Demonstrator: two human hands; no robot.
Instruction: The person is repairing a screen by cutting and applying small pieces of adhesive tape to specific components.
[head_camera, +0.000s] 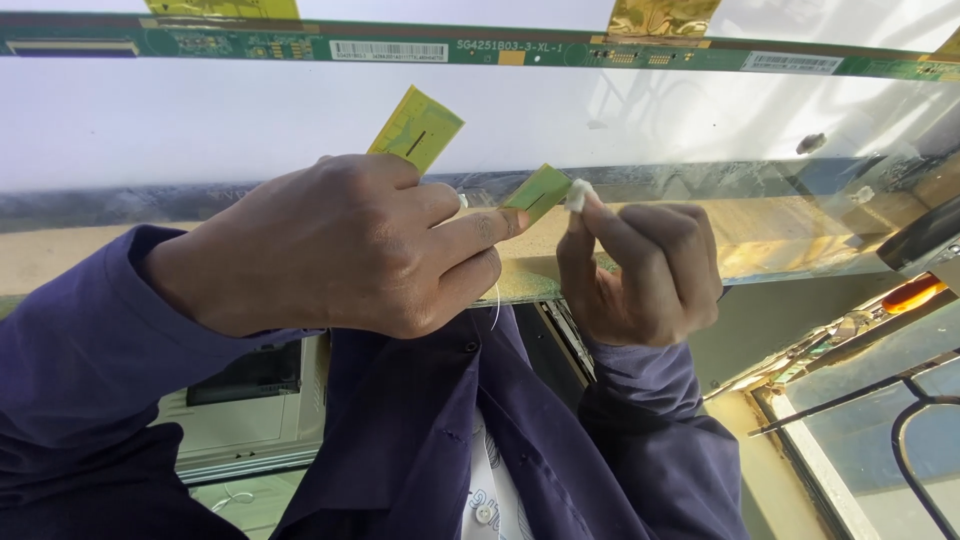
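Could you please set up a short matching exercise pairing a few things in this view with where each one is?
Things:
1. green flex strip
2. white wad
3. long green circuit board
4. orange-handled tool

Places:
A. along the top edge of the glass panel
B. pinched in the left hand
C. at the right edge of the view
D. at the fingertips of the right hand

Pairs: 1-B, 2-D, 3-A, 4-C
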